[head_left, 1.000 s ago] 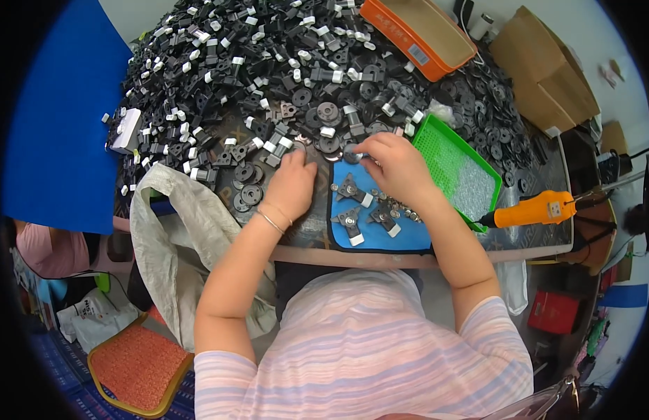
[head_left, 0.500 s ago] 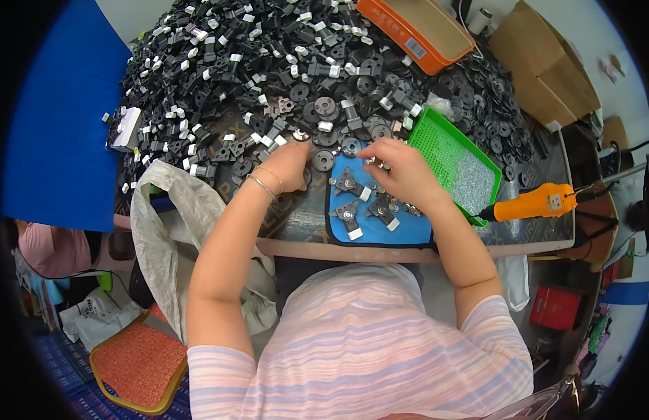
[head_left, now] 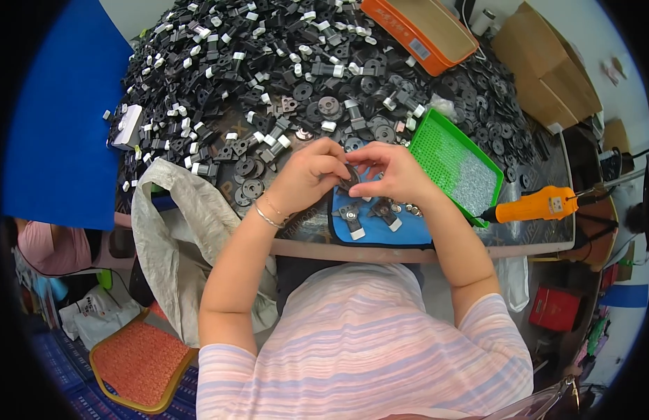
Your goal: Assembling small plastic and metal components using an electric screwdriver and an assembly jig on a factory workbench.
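Note:
My left hand (head_left: 312, 175) grips a dark round disc (head_left: 349, 177) above a blue mat (head_left: 401, 235). From the other side, my right hand (head_left: 394, 171) curls its thumb and fingers around the same disc. Any smaller piece between the fingertips is hidden. On the mat below lie black brackets with white tips, one bracket (head_left: 351, 218) left of another (head_left: 386, 214). Several small round metal pieces (head_left: 413, 209) rest beside them, under my right wrist. To the left of my left hand are loose black discs (head_left: 252, 189).
A big heap of black-and-white parts (head_left: 219, 77) fills the table's far left. Right of the mat stands a green tray (head_left: 431, 140) holding small shiny pieces. An orange power screwdriver (head_left: 534, 205) hangs beside it. Farther back are an orange box (head_left: 391, 29) and a cardboard box (head_left: 541, 66).
My left hand has moved right and nearer, away from the loose discs, and now has a dark disc. My right hand has shifted slightly left to meet it.

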Motion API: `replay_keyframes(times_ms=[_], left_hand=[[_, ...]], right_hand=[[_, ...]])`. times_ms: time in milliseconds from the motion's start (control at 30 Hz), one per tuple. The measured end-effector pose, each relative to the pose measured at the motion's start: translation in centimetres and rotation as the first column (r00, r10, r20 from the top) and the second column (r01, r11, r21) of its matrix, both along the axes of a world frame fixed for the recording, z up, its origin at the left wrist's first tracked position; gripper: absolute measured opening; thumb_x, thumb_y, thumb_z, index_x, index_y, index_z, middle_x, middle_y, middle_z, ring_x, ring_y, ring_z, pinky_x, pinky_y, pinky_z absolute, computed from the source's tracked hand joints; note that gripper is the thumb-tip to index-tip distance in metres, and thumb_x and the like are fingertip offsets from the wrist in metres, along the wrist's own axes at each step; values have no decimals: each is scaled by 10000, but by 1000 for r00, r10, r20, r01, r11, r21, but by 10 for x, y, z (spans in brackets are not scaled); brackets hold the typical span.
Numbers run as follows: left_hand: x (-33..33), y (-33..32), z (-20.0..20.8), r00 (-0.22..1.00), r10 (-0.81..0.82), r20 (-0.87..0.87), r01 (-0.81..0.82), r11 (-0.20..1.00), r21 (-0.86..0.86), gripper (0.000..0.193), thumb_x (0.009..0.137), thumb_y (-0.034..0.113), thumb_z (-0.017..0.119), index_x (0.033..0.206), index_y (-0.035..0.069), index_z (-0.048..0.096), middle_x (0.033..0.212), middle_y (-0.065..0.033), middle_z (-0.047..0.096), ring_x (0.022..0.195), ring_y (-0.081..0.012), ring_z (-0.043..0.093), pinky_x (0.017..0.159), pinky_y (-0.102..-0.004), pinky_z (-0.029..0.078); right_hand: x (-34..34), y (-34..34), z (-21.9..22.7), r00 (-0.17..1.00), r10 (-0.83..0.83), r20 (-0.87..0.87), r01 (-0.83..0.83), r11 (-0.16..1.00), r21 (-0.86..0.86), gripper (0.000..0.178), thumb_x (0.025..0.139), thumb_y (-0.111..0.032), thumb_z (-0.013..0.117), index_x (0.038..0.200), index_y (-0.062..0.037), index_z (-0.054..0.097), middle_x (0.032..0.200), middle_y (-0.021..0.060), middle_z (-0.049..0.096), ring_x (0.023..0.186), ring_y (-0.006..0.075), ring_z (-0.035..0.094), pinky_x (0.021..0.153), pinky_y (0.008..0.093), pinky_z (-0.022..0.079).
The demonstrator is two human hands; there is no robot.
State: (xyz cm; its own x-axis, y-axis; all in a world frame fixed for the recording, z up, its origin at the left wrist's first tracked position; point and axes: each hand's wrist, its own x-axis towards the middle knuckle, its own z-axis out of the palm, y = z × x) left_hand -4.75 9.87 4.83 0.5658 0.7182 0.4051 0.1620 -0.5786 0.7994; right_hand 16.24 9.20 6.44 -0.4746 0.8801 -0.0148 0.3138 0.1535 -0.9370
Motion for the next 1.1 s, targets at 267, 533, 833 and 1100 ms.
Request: replay_keyframes(times_ms=[267, 533, 833, 1100], left_hand=[[-4, -9, -21, 972, 223, -76, -235, 929, -287, 425, 716, -144, 622, 1103, 24, 568, 973, -84, 545, 844, -187, 603, 761, -271, 528], [-7, -21, -35, 973, 201, -114, -229, 899, -373, 392, 735, -138, 619, 1099, -2, 570, 991, -73, 541, 871, -159, 603, 780, -257, 526], [-4, -20, -39, 964, 242, -111, -266, 899, -348, 355, 736, -124, 637, 1068, -12, 583, 955, -75, 554, 836, -153, 625, 750, -255, 534], [-3, -3, -42, 823, 475, -312, -466, 878, 108, 351, 686, 19, 730, 1013, 22, 601, 966, -113, 581, 879, -279, 596, 772, -343, 503]], right_hand=[[-8, -9, -16, 850, -86, 520, -58, 965, 254, 512, 595, -216, 822, 1054, -58, 659, 968, 115, 602, 860, 262, 614, 764, 330, 504], [-12, -5, -5, 788, -29, 615, -118, 973, 198, 481, 616, -233, 812, 1043, -62, 668, 1006, 121, 601, 926, 295, 604, 827, 351, 487], [-18, -5, -4, 712, -49, 700, -103, 980, 172, 483, 609, -298, 812, 1009, -63, 676, 968, 127, 608, 904, 302, 609, 803, 373, 494], [5, 6, 4, 766, -306, 565, 72, 915, 398, 348, 693, -241, 761, 991, -81, 678, 880, 106, 599, 839, 282, 612, 725, 374, 496]])
